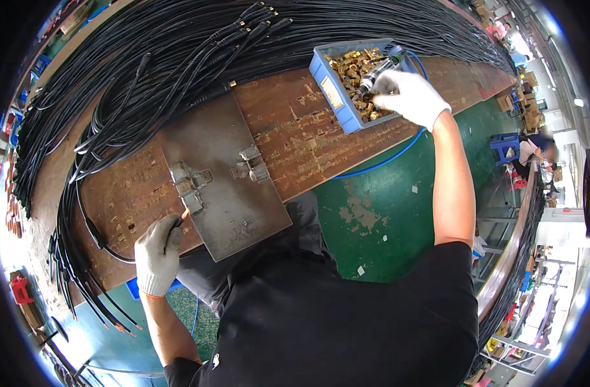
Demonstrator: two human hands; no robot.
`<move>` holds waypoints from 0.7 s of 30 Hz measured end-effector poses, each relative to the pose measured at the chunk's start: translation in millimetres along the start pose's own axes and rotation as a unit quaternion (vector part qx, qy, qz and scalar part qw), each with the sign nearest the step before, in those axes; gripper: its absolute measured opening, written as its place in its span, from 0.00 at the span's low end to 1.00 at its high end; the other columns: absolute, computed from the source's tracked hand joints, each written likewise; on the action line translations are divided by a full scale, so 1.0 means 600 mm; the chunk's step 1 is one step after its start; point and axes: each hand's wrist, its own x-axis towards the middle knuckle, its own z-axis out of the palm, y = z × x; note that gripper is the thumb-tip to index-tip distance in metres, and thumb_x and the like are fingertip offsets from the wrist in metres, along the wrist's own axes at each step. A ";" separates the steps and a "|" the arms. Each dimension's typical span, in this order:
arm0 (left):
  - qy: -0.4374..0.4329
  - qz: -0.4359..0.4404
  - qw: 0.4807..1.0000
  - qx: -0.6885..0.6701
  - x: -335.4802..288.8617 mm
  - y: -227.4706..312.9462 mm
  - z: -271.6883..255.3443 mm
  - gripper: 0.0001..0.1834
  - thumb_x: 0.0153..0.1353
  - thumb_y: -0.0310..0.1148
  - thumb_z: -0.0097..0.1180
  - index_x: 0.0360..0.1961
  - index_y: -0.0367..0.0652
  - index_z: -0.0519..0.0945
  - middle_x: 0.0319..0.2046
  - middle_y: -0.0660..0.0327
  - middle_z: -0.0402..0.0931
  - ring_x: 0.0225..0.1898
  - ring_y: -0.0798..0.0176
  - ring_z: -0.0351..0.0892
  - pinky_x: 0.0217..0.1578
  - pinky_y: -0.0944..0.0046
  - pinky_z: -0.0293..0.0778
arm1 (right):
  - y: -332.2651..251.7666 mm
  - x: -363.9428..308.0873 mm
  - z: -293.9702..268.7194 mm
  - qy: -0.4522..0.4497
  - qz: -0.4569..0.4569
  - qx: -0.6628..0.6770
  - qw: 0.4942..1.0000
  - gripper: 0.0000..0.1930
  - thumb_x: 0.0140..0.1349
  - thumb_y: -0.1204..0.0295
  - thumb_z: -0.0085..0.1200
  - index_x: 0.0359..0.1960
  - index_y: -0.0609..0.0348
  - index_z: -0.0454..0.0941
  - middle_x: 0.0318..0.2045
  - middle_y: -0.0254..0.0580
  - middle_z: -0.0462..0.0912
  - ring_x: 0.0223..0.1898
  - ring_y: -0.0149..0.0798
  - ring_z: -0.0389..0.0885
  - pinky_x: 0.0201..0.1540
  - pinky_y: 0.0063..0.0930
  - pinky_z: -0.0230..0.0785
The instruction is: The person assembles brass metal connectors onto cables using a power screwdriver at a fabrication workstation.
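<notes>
My left hand (158, 255), in a pale knit glove, is closed around a black cable (176, 222) whose bare copper end points up beside the metal plate (237, 219). Two small metal clamp blocks, a left one (188, 184) and a right one (250, 164), sit on that plate. My right hand (412, 97), in a white glove, is over a blue bin (339, 106) of brass fittings (353, 68). Its fingers are bent and smeared by motion, so whether they hold a fitting is unclear. A pneumatic tool (377, 76) lies across the bin, next to that hand.
Long black cables (346, 26) cover the far side of the wooden bench (288, 122). A looped bundle (108, 135) hangs toward the left, its copper ends (120, 327) past the edge. A blue air hose (391, 158) drops below the bench. At right, a person (532, 151) is near another bench.
</notes>
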 end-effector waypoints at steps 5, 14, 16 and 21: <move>-0.005 -0.010 1.000 -0.013 0.004 -0.004 0.011 0.13 0.67 0.24 0.62 0.52 0.35 0.87 0.42 0.46 0.89 0.42 0.44 0.91 0.45 0.54 0.83 | 0.041 0.004 0.062 0.039 -0.007 0.081 0.996 0.16 0.65 0.65 0.72 0.49 0.60 0.88 0.43 0.39 0.91 0.45 0.35 0.87 0.52 0.32 0.79; 0.012 0.019 1.000 -0.003 0.003 0.008 0.012 0.10 0.69 0.25 0.60 0.49 0.34 0.87 0.40 0.46 0.88 0.40 0.44 0.90 0.44 0.54 0.82 | -0.039 -0.007 0.085 0.070 0.039 -0.080 0.994 0.16 0.63 0.56 0.62 0.46 0.51 0.83 0.39 0.49 0.92 0.44 0.57 0.91 0.49 0.53 0.80; 0.006 0.010 1.000 0.000 0.002 -0.001 0.014 0.10 0.69 0.26 0.60 0.48 0.34 0.87 0.39 0.46 0.88 0.40 0.45 0.90 0.44 0.54 0.82 | -0.053 0.000 0.078 0.054 0.076 -0.101 0.991 0.18 0.63 0.57 0.63 0.49 0.51 0.80 0.39 0.54 0.91 0.44 0.60 0.90 0.49 0.54 0.80; 0.022 0.011 1.000 0.001 -0.013 -0.009 0.007 0.10 0.69 0.26 0.60 0.48 0.34 0.87 0.39 0.46 0.88 0.40 0.45 0.89 0.44 0.53 0.82 | -0.086 0.024 0.090 0.051 0.090 -0.085 0.991 0.20 0.61 0.62 0.62 0.53 0.55 0.78 0.42 0.60 0.90 0.47 0.63 0.89 0.52 0.55 0.79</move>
